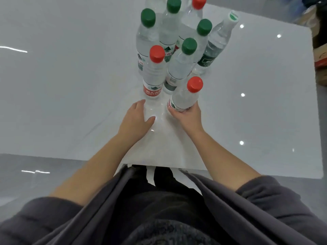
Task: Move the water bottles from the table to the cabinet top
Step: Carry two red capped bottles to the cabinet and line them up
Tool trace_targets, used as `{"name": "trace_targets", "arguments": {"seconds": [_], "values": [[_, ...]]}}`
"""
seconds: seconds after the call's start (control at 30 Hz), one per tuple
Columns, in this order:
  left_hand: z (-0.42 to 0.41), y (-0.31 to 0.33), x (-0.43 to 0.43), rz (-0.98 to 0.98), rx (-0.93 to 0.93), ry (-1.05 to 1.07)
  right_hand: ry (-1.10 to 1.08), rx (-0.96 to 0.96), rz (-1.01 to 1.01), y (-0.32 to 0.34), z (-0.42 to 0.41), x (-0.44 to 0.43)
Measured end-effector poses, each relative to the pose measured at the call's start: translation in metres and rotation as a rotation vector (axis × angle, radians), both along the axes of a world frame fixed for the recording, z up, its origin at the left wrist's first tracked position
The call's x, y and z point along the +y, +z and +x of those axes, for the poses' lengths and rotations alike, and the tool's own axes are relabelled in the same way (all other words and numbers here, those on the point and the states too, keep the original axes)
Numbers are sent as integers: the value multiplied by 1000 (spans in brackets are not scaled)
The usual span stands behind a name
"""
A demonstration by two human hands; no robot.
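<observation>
The bottle (184,99) sat with its base gripped in your right hand's (188,116) curled fingers (172,111); your left hand (137,119) rested just left of it, fingers loose, palm down.

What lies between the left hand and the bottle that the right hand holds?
In the head view, only bare glossy table lies between the left hand and the red-capped bottle gripped by the right hand.

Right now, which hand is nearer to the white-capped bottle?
Right. The right hand grips a red-capped bottle in front of the white-capped bottle; the left hand is farther left.
</observation>
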State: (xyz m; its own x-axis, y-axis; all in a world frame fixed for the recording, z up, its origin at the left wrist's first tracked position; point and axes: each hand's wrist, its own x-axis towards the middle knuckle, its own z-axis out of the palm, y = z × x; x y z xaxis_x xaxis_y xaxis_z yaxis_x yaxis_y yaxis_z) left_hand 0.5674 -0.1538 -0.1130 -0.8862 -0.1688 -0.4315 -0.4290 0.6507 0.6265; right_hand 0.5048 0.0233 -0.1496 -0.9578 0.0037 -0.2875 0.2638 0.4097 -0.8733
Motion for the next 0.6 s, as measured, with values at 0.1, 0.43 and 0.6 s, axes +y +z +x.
{"name": "trace_targets", "arguments": {"seconds": [0.1,0.43,0.6], "values": [[-24,-6,-6,84,89,60,-43,-13,12,-2,8,3],[-75,-21,-20,360,257,164,-188,-51,-35,-5,46,8],[-46,-22,-31,348,222,65,-212,-51,-31,-13,50,8]]}}
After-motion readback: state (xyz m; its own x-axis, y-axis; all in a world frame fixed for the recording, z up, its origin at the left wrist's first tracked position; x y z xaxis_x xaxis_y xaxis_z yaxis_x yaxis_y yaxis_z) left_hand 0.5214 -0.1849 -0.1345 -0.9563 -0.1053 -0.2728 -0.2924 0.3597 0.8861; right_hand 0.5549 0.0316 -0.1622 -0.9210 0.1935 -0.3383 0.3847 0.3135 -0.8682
